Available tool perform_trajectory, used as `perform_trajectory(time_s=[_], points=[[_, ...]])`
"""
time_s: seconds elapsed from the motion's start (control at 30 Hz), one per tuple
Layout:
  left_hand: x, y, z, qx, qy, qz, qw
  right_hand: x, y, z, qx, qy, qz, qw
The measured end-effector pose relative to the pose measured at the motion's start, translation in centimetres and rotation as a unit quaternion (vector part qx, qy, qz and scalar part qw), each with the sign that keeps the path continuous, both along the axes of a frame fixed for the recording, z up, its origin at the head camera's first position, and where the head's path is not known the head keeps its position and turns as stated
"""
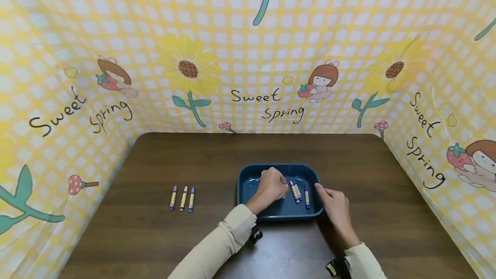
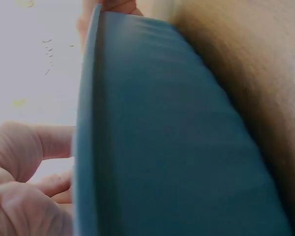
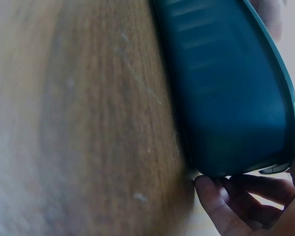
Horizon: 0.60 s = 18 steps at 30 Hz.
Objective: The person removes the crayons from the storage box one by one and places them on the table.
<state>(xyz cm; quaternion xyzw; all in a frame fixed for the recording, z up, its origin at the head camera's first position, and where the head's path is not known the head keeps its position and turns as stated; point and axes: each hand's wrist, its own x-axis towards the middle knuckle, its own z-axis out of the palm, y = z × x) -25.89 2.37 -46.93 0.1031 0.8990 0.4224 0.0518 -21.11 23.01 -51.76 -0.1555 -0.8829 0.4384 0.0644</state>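
Purple-tipped crayon (image 1: 287, 181) inside the blue tray (image 1: 279, 217), left part-hidden by my left hand (image 1: 272, 185). Fingers curled at it; whether they pinch it, I can't tell. Likely light, stiff, waxy and brittle; best taken mid-barrel, thumb against fingers. Just right of it, two crayons (image 1: 294, 191) side by side, then a single crayon (image 1: 307, 197). My right hand (image 1: 336, 210) grips the tray's right end. Left, on the table (image 1: 186, 158): three more crayons (image 1: 184, 198).
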Motion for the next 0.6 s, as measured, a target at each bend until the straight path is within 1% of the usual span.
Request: perform_trajectory(time_s=[0.17, 0.23, 0.33, 0.47, 0.6], points=[[0.1, -1.1, 0.7, 0.014, 0.020, 0.016, 0.9996, 0.1, -0.1, 0.1, -0.007, -0.005, 0.004, 1.000], [0.0, -1.7, 1.0, 0.019, 0.021, 0.022, 0.9994, 0.1, -0.1, 0.2, -0.008, -0.006, 0.005, 1.000], [0.0, -2.7, 1.6, 0.017, 0.029, 0.036, 0.9988, 0.1, -0.2, 0.2, -0.008, -0.007, 0.006, 1.000], [0.0, -4.5, 2.4, 0.019, 0.047, 0.069, 0.9963, 0.1, -0.3, 0.1, -0.005, -0.005, 0.007, 1.000], [-0.2, -6.2, 3.3, 0.036, 0.048, 0.098, 0.9934, 0.2, -0.1, 0.2, -0.007, -0.007, 0.007, 1.000]])
